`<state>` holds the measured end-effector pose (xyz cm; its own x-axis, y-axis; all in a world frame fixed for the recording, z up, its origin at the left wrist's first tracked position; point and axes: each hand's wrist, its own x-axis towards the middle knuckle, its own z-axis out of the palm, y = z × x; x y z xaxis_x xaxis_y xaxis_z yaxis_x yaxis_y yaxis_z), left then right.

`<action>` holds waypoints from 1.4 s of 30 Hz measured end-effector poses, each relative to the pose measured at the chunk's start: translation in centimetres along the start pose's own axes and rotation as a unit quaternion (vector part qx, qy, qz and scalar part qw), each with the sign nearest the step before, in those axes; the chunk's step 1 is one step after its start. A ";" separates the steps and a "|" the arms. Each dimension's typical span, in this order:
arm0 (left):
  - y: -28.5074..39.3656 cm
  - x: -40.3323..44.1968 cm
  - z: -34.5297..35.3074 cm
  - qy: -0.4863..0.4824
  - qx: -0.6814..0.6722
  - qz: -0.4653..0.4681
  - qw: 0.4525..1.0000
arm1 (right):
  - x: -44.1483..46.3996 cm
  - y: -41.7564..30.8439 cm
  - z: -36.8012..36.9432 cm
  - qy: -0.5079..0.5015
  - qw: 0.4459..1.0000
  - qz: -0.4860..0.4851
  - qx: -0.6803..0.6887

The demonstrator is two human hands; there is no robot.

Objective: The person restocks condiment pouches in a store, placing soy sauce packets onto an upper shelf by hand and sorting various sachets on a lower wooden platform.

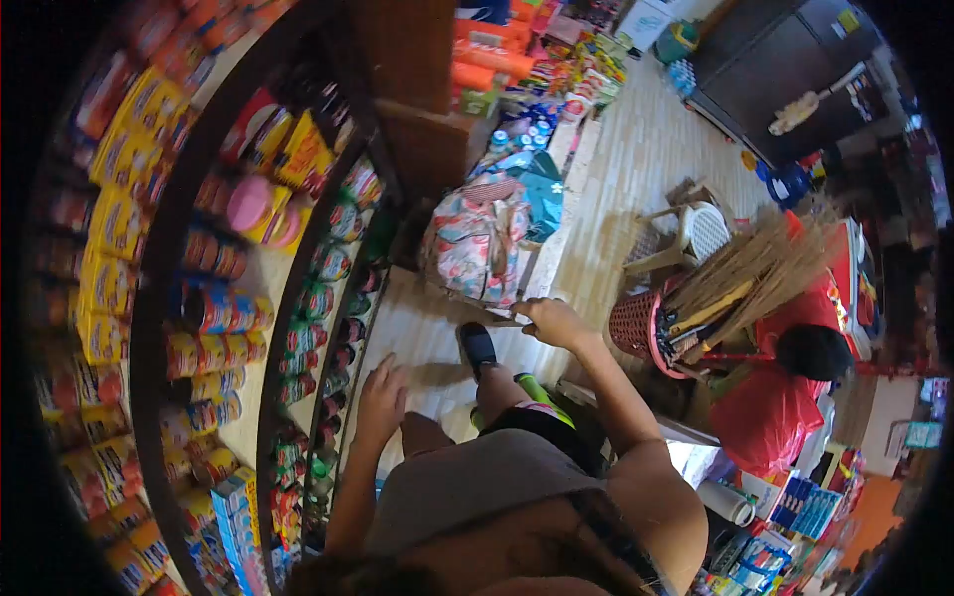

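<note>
My left hand [382,397] hangs beside the canned-goods shelf, its fingers loosely apart and nothing in it. My right hand [555,323] is held out in front of me, with its fingers slightly bent and the thumb apart from them. I see nothing in it. Just beyond its fingertips in the view is a floral backpack [477,246], and I cannot tell whether they touch. A teal bag with white flowers [542,197] leans against the backpack. One dark shoe [477,345] of mine shows on the floor.
Shelves with cans [219,350], yellow boxes [117,223] and jars [316,300] line my left. To the right stand a pink basket [639,328] of stick brooms [755,268], a white plastic stool [704,230] and a red plastic bag [770,417]. A dark refrigerator [775,74] is farther back.
</note>
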<state>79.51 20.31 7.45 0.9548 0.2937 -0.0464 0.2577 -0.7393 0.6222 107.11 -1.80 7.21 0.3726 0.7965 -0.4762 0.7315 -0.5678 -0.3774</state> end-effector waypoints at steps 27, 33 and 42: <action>6.7 12.6 -3.0 -0.140 0.002 0.289 0.947 | -17.6 -2.2 -5.2 0.249 0.931 0.213 0.163; 12.3 15.1 1.4 -0.255 0.018 0.254 0.933 | -19.7 6.8 -7.2 0.237 0.920 0.237 0.204; 22.8 24.1 9.5 -0.153 0.006 0.183 0.971 | -20.6 28.2 -12.3 0.257 0.936 0.176 0.165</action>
<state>109.80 4.79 13.06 0.9818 -0.1817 -0.0549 -0.1069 -0.7680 0.6314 127.12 -31.63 16.17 0.8444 0.4953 -0.2041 0.3280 -0.7793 -0.5340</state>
